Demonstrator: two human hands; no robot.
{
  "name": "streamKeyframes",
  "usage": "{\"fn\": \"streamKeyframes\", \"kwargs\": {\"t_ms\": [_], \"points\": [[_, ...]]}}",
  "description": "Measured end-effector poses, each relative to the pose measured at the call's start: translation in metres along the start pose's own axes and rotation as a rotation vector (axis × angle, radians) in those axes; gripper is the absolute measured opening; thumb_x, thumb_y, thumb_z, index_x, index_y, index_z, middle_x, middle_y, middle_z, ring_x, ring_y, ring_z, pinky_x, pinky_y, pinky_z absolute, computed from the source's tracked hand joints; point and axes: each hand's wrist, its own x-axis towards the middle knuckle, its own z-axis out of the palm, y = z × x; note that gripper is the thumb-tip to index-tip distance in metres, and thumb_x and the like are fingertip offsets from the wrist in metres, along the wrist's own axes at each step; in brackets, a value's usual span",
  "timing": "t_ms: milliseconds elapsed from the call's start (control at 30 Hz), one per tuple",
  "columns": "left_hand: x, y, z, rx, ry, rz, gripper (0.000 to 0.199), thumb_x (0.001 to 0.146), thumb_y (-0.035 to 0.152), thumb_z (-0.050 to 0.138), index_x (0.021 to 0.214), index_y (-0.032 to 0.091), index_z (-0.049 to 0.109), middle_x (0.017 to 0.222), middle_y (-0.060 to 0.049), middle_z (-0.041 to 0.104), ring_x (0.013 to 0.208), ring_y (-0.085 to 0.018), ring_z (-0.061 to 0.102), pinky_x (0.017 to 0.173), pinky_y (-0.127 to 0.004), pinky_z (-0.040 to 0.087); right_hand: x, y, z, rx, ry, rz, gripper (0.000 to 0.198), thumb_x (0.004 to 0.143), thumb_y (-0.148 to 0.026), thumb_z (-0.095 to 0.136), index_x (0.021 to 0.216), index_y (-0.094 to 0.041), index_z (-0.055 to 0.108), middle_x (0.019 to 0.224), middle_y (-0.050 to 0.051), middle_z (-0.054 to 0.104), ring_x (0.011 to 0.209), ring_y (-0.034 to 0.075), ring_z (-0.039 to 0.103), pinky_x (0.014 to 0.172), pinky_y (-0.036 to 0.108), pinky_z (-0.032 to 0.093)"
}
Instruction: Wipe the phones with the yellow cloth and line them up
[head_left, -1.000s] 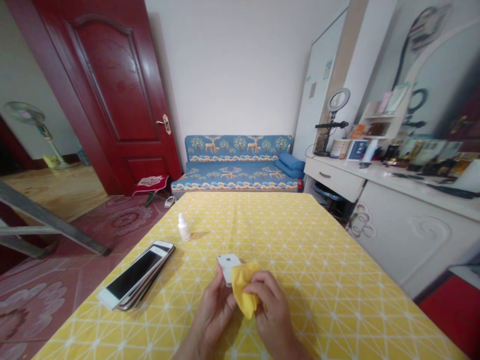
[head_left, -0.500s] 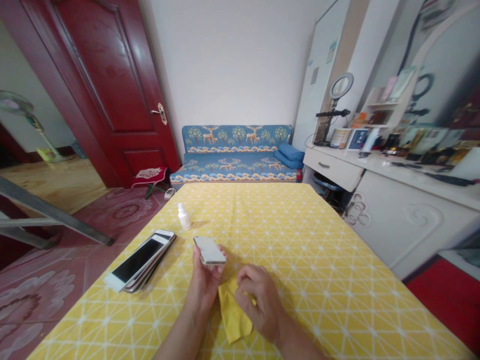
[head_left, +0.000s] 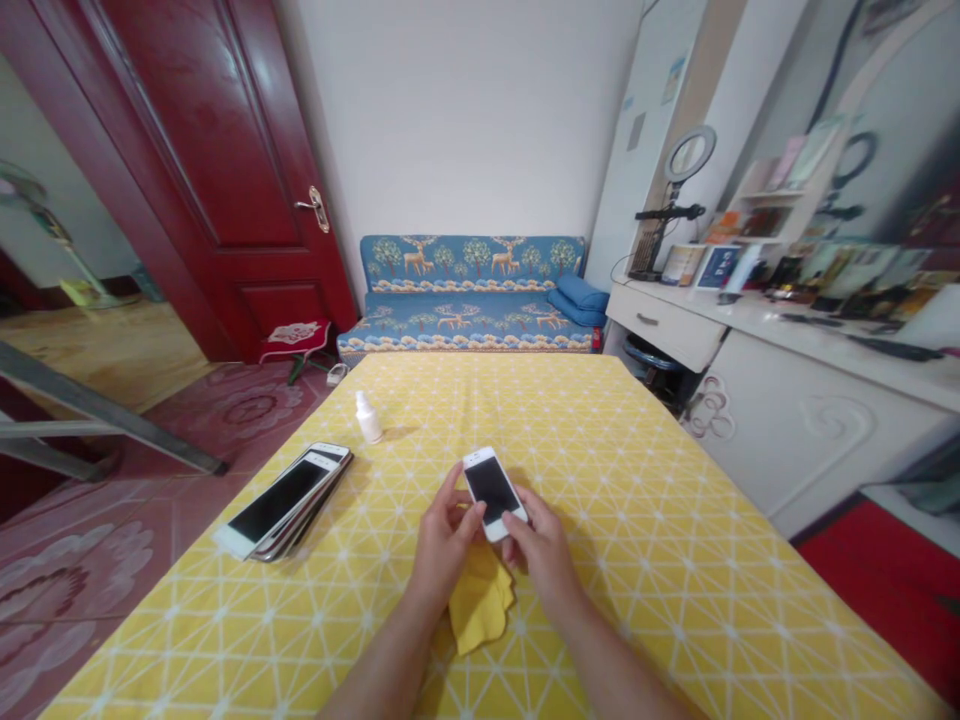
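Here | white phone (head_left: 493, 490) between left fingers (head_left: 469, 522) and right fingers (head_left: 522, 533) | both sets gripping its sides

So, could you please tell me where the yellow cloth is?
The yellow cloth is at the head view's lower centre, just below the white smartphone in the left hand and right hand.
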Motion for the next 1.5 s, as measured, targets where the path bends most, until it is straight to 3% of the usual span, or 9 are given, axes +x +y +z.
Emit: {"fn": "streamKeyframes", "kwargs": {"t_ms": [100, 200, 333, 500, 600, 733, 1133, 1300, 1500], "points": [[0.001, -0.003, 0.0, 0.039, -0.061, -0.004, 0.072, 0.078, 0.038, 0.066, 0.141, 0.019, 0.038, 0.086, -0.003, 0.064, 0.065, -0.012, 0.059, 0.06, -0.024, 0.048, 0.011, -0.003, -0.018, -0.087, 0.157, -0.012, 0.049, 0.075, -0.042, 0.056, 0.114, -0.013, 0.051, 0.052, -0.005, 0.053, 0.041, 0.011, 0.048, 0.041, 0.021, 0.04], [0.002, -0.006, 0.001, 0.103, -0.095, 0.016, 0.057, 0.079, 0.036, 0.065, 0.131, 0.017, 0.051, 0.08, -0.003, 0.063, 0.061, -0.01, 0.054, 0.057, -0.022, 0.045, 0.029, -0.01, -0.046, -0.408, 0.344, -0.042, 0.044, 0.079, -0.042, 0.048, 0.111, -0.012, 0.053, 0.056, -0.002, 0.056, 0.047, 0.014, 0.055, 0.045, 0.025, 0.046], [0.003, -0.006, 0.003, 0.16, -0.087, 0.014, 0.044, 0.078, 0.035, 0.064, 0.117, 0.014, 0.063, 0.073, -0.003, 0.062, 0.057, -0.01, 0.051, 0.055, -0.022, 0.041, 0.062, -0.025, -0.089, -0.659, 0.422, -0.016, 0.042, 0.082, -0.035, 0.044, 0.112, -0.009, 0.056, 0.063, 0.005, 0.062, 0.054, 0.019, 0.061, 0.052, 0.031, 0.049], [0.003, -0.004, 0.005, 0.175, -0.072, 0.004, 0.038, 0.076, 0.035, 0.065, 0.108, 0.014, 0.068, 0.063, -0.001, 0.059, 0.055, -0.011, 0.049, 0.054, -0.023, 0.039, 0.09, -0.034, -0.121, -1.06, 0.436, -0.035, 0.041, 0.077, -0.033, 0.057, 0.107, -0.007, 0.065, 0.109, 0.024, 0.062, 0.106, 0.037, 0.057, 0.09, 0.049, 0.042], [0.004, -0.007, 0.004, 0.184, -0.068, -0.007, 0.037, 0.076, 0.036, 0.065, 0.106, 0.015, 0.07, 0.065, -0.002, 0.061, 0.057, -0.012, 0.051, 0.056, -0.024, 0.04, 0.095, -0.023, -0.12, -1.245, 0.371, -0.088, 0.059, 0.075, -0.038, 0.063, 0.124, -0.006, 0.058, 0.134, 0.025, 0.047, 0.127, 0.04, 0.04, 0.104, 0.05, 0.029], [0.005, -0.011, 0.003, 0.149, -0.066, -0.019, 0.036, 0.074, 0.036, 0.067, 0.105, 0.017, 0.071, 0.063, -0.002, 0.059, 0.057, -0.013, 0.049, 0.055, -0.023, 0.04, 0.105, -0.003, -0.112, -1.397, 0.293, -0.138, 0.055, 0.088, -0.031, 0.047, 0.137, -0.005, 0.046, 0.144, 0.021, 0.038, 0.137, 0.031, 0.029, 0.112, 0.041, 0.02], [0.004, -0.008, 0.003, 0.216, -0.065, 0.001, 0.034, 0.075, 0.038, 0.066, 0.101, 0.017, 0.072, 0.064, -0.002, 0.059, 0.058, -0.013, 0.05, 0.056, -0.024, 0.04, 0.143, 0.005, -0.111, -1.528, 0.366, -0.176, 0.06, 0.093, -0.037, 0.039, 0.139, 0.002, 0.038, 0.146, 0.027, 0.031, 0.138, 0.034, 0.024, 0.111, 0.044, 0.018], [0.005, -0.007, 0.005, 0.183, -0.06, -0.021, 0.037, 0.075, 0.04, 0.066, 0.102, 0.016, 0.071, 0.06, -0.001, 0.058, 0.054, -0.012, 0.049, 0.054, -0.024, 0.039, 0.117, -0.005, -0.092, -1.517, 0.353, -0.235, 0.058, 0.092, -0.041, 0.041, 0.14, -0.008, 0.038, 0.154, 0.023, 0.017, 0.142, 0.035, 0.011, 0.111, 0.053, 0.015], [0.004, -0.004, 0.006, 0.178, -0.078, -0.019, 0.037, 0.077, 0.038, 0.064, 0.104, 0.014, 0.069, 0.061, -0.002, 0.06, 0.054, -0.013, 0.051, 0.054, -0.024, 0.041, 0.043, 0.002, -0.053, -1.427, 0.034, -0.237, 0.059, 0.091, -0.044, 0.045, 0.141, -0.012, 0.04, 0.153, 0.019, 0.025, 0.143, 0.033, 0.015, 0.112, 0.055, 0.016]]}}
